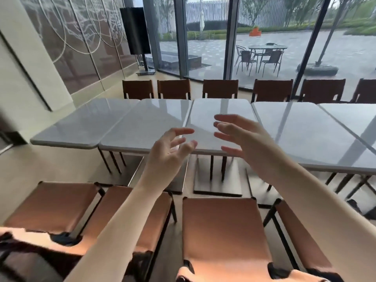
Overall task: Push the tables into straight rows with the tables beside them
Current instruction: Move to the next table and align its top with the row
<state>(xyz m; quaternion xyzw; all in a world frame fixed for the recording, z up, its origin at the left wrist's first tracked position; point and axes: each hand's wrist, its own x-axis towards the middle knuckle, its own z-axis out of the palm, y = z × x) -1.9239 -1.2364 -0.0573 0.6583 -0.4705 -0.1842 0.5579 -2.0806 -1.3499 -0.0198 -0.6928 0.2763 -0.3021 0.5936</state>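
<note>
Glass walls close the far side of this dining room, with a patterned dark wall on the left. Nearest the camera, brown leather chairs [223, 228] stand side by side, their seats facing the tables. Above them two bare forearms reach forward. Left hand [169, 150] is raised in the air, palm turned inward, fingers spread and loosely bent, holding nothing. Right hand [242, 139] is raised just beside it, palm facing the left one, fingers straight and apart, also holding nothing; both hover in front of the near edge of the middle table [219, 119] and do not touch it. Tables [146, 121] form one row running left to right: glossy pale grey tops with rounded corners, thin edges, dark slim legs and flat metal base plates on the floor. Far-left table [85, 123] sits slightly skewed, its near right corner overlapping the next one's edge in this view. Right tables [305, 131] angle away toward the right edge of the picture, with a narrow gap beside the middle one. Beyond the far edges, a line of dark brown chair backs [220, 88] faces the row. A black screen [135, 30] on a stand is in the far left corner. Outside, a patio set [262, 55] stands on grey paving.
</note>
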